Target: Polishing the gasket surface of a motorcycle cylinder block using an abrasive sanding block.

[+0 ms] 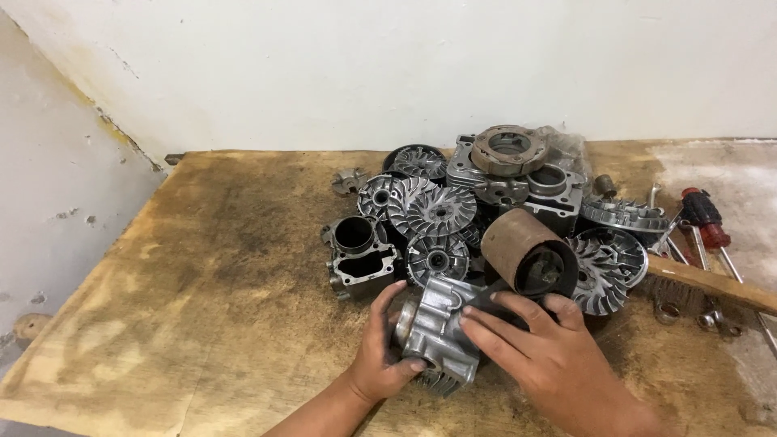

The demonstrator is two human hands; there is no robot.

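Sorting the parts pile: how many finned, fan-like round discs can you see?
5, perhaps more buried: black one at the back, two overlapping mid-pile, small one just below, and one right of the rusty drum.

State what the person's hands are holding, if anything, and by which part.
Both hands grip a silver finned engine cylinder on the wooden bench: the left hand cups its left end, the right hand rests over its top right side.

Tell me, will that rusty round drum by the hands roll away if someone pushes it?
Probably a little. The rusty drum is round and lies tilted on its side, so a push could roll it. It leans on the finned wheels and the right hand, which would likely stop it. It looks like thick metal, so probably heavy and stiff, and rough rather than slippery.
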